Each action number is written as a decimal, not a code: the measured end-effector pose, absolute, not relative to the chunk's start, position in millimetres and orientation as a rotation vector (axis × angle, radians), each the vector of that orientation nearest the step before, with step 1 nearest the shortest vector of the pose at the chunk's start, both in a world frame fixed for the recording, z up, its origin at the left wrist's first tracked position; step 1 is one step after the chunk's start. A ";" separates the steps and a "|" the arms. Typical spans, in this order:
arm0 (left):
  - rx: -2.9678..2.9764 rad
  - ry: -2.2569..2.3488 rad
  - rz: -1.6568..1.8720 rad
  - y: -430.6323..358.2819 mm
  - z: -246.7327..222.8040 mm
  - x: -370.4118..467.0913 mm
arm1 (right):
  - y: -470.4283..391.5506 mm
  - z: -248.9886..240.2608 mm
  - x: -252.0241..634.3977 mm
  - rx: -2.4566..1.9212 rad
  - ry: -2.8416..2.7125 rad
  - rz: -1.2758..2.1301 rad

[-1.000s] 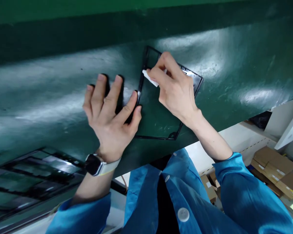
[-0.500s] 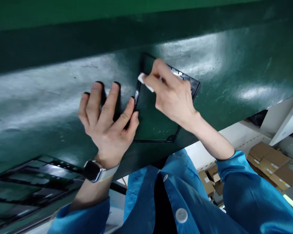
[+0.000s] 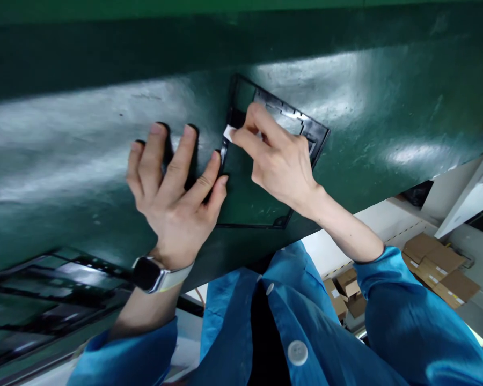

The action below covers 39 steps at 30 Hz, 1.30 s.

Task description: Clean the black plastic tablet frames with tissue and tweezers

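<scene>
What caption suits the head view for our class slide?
Left hand touching a black frame, right hand pinching a white piece at its edge.

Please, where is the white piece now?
In the head view, above centre, the white piece is pinched by the right hand at the left edge of the black frame.

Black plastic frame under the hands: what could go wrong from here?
The black plastic frame could pivot on the green tabletop, since the left hand appears to steady it along one narrow bar. That bar might flex if the right hand presses the small white piece hard there.
</scene>
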<state>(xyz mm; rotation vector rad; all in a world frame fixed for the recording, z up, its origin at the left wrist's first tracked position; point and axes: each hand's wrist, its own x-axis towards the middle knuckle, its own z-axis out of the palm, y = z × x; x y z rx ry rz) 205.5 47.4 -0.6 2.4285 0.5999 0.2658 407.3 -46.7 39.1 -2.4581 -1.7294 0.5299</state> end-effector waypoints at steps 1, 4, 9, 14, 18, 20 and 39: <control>2.419 0.592 0.233 47.9 0.4 204.1 | -45.4 40.3 407.3 -2.481 -1.721 0.524; 2.429 0.582 0.214 42.9 6.1 188.6 | -38.2 41.5 409.6 -2.570 -1.658 0.432; 2.422 0.891 0.445 14.7 17.2 143.5 | -35.9 37.5 407.6 -2.556 -1.609 0.252; 2.306 1.004 0.365 0.0 21.5 133.6 | -48.2 31.8 375.6 -2.505 -1.692 0.172; 2.222 1.099 0.338 0.3 25.4 141.6 | -55.2 29.1 353.1 -2.399 -1.821 0.361; 2.184 1.137 0.332 0.3 27.3 144.5 | -53.9 29.0 353.4 -2.413 -1.788 0.358; 2.160 1.131 0.375 -0.8 19.6 146.1 | -57.5 22.1 353.0 -2.374 -1.825 0.513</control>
